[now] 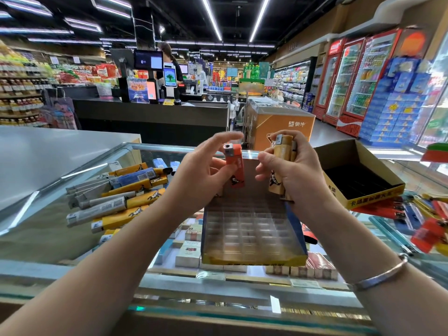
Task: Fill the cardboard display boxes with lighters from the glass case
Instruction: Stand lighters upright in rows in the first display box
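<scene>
the left hand (206, 166) pinches one orange lighter (234, 167) upright between thumb and fingers, index finger lifted clear. the right hand (294, 170) has its fingers curled round a small bundle of tan lighters (281, 163), metal caps up. both hover over the near cardboard display box (252, 238), which sits on the glass counter (48, 226) with its clear plastic grid of cells showing no lighters.

the risk looks like the bundle: smooth, slim plastic bodies held several at once could slide apart and drop, striking the glass or scattering. a lighter lowered crooked could also catch on a cell wall.

a loose heap of yellow, grey and blue lighters (116, 190) lies to the left; a second, dark-lined box (358, 178) sits to the right.
</scene>
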Motion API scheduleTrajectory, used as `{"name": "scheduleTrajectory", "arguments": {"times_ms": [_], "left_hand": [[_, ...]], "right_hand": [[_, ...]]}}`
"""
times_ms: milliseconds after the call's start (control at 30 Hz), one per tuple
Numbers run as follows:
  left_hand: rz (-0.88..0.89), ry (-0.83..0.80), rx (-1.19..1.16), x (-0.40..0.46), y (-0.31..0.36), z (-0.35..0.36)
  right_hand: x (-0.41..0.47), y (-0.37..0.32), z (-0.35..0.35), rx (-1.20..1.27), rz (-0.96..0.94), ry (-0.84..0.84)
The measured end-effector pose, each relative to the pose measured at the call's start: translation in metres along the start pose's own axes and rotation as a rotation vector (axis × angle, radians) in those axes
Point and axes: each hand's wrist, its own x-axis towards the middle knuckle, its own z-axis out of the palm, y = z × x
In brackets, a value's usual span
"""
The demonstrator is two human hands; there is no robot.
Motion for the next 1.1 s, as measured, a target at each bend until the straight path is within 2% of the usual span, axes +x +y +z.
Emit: {"name": "scheduleTrajectory", "arguments": {"times_ms": [67,233,733,1100], "left_hand": [[0.018,0.015,0.027,0.0,-0.003,-0.001],[0.058,0.046,0.311,0.002,-0.014,-0.003],[0.105,0.123,0.524,0.009,-0.024,-0.003],[0.055,0.027,0.493,0.016,-0.02,-0.004]], "right_hand": [[-0.001,0.001,0.0,-0.021,0.017,-0.009],[-0.002,0.003,0.001,-0.059,0.029,-0.006],[-0.002,0.004,0.0,-0.08,0.044,-0.011],[-0.003,0.004,0.001,-0.086,0.046,-0.061]]}}
